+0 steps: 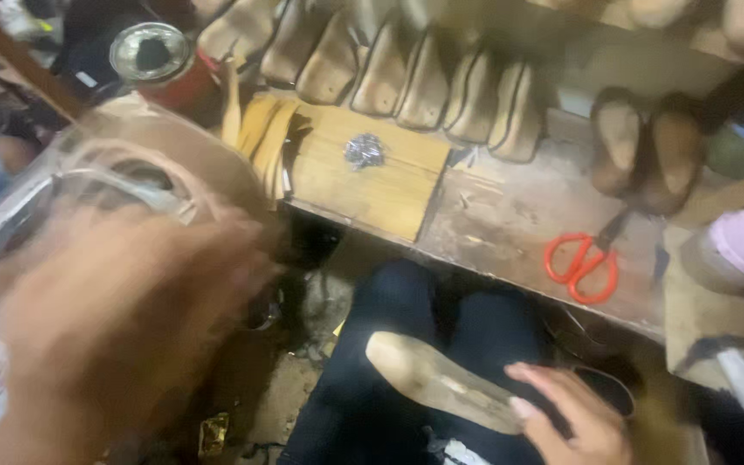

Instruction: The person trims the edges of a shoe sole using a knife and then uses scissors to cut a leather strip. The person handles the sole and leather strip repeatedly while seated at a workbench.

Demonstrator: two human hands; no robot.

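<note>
The person's right hand [574, 418], at five o'clock, grasps the heel end of a wooden shoe last [441, 383] lying across the dark-trousered lap, toe pointing to ten o'clock. The left hand [122, 327], at eight o'clock, is blurred and raised near a tan shoe upper [157, 159]; its grip cannot be told. Orange-handled scissors [583, 267] lie on the workbench [501, 215] at three o'clock; nails [365, 151] sit on a wooden block [389, 189] at twelve
</note>
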